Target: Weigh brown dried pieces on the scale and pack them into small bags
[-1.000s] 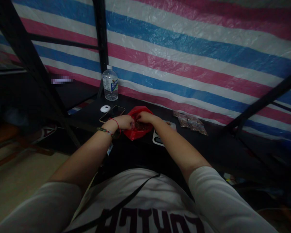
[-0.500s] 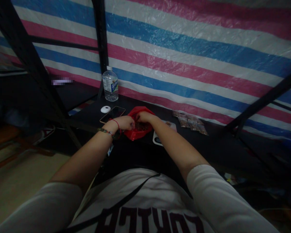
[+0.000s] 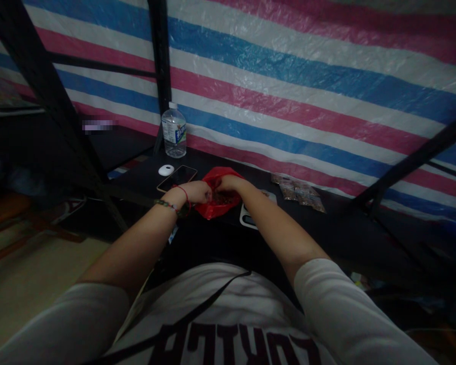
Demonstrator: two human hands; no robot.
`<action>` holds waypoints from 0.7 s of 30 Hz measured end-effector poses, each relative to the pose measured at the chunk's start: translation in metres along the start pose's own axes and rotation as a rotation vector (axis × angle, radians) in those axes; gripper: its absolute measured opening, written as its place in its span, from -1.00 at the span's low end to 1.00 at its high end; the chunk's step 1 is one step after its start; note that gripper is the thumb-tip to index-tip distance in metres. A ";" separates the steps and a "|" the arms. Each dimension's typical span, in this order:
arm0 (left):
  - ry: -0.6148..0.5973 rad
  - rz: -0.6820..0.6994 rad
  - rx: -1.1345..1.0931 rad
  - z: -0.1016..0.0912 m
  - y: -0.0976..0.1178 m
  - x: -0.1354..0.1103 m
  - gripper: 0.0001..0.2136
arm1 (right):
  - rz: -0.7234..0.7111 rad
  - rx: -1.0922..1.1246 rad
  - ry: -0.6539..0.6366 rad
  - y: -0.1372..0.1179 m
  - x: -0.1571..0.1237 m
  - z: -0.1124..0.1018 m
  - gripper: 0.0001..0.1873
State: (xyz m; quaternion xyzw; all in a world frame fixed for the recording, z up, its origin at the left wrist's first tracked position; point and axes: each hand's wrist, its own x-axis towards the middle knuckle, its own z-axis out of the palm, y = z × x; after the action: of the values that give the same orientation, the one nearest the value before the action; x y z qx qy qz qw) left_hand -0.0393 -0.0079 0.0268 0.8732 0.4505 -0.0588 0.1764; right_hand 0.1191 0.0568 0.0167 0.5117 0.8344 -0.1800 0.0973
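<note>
A red plastic bag (image 3: 215,208) lies open on the black table (image 3: 342,228), with small dark brownish pieces inside it. My left hand (image 3: 194,191), with beaded and red bracelets at the wrist, is curled at the bag's left rim, fingers pinched together. My right hand (image 3: 228,183) reaches into the bag's mouth from the right, fingers bent down among the pieces. What either hand pinches is too small and dark to name.
A small white scale (image 3: 248,217) sits under my right forearm. Several small filled clear packets (image 3: 298,191) lie to the right. A phone (image 3: 177,178), a white round gadget (image 3: 166,170) and a water bottle (image 3: 174,131) stand at the left. A striped tarp hangs behind, crossed by black frame bars.
Both hands stay at the red bag with only slight finger movement. The view has shifted very little.
</note>
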 end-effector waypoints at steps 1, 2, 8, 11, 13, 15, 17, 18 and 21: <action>-0.001 -0.001 -0.005 0.000 0.000 0.000 -0.75 | -0.010 0.005 -0.002 0.000 0.000 0.000 -0.66; 0.001 -0.002 -0.011 0.000 0.001 0.000 -0.74 | -0.012 0.009 -0.004 0.000 0.001 0.000 -0.66; 0.022 0.011 -0.016 0.000 -0.001 0.000 -0.72 | 0.050 0.038 0.003 0.000 -0.003 0.002 -0.69; 0.030 0.032 -0.019 0.002 -0.004 0.002 -0.73 | 0.057 0.032 0.005 0.000 -0.003 0.003 -0.71; 0.032 0.027 -0.012 0.003 -0.006 0.004 -0.73 | 0.048 0.008 0.005 -0.001 -0.002 0.004 -0.72; 0.037 0.027 -0.003 0.004 -0.008 0.005 -0.73 | 0.046 -0.017 0.016 -0.001 -0.001 0.004 -0.72; 0.042 0.034 0.006 0.004 -0.008 0.005 -0.73 | 0.047 -0.033 0.038 -0.001 0.000 0.005 -0.72; 0.041 0.038 0.011 0.004 -0.008 0.005 -0.74 | 0.043 -0.037 0.045 -0.001 0.000 0.005 -0.72; 0.043 0.044 0.021 0.003 -0.006 0.005 -0.75 | 0.041 -0.046 0.059 -0.002 0.000 0.006 -0.71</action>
State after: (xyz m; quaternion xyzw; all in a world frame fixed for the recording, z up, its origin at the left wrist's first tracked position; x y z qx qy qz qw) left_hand -0.0414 -0.0023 0.0213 0.8857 0.4343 -0.0409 0.1587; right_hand 0.1173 0.0534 0.0120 0.5314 0.8302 -0.1434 0.0880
